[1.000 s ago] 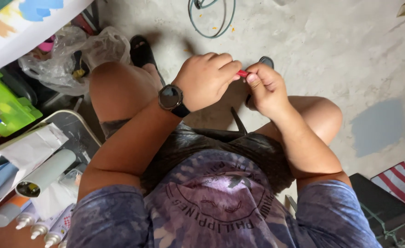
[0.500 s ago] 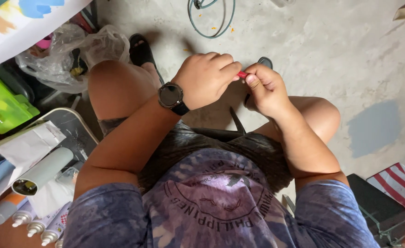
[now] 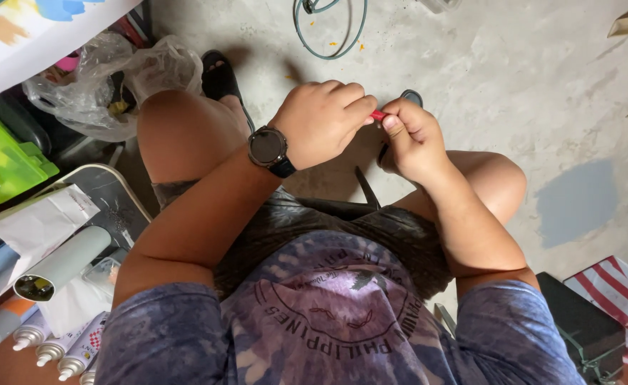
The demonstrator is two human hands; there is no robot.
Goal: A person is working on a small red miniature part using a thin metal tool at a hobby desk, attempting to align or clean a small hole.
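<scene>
We pinch a small red piece (image 3: 378, 115) between both hands, over our knees. Left hand (image 3: 321, 125) and right hand (image 3: 410, 139) fingers close narrowly on opposite ends, steadying it.

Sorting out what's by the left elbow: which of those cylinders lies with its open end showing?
The large grey tube on the tray; its hollow dark end faces the camera. The small white tubes below it end in nozzles.
</scene>
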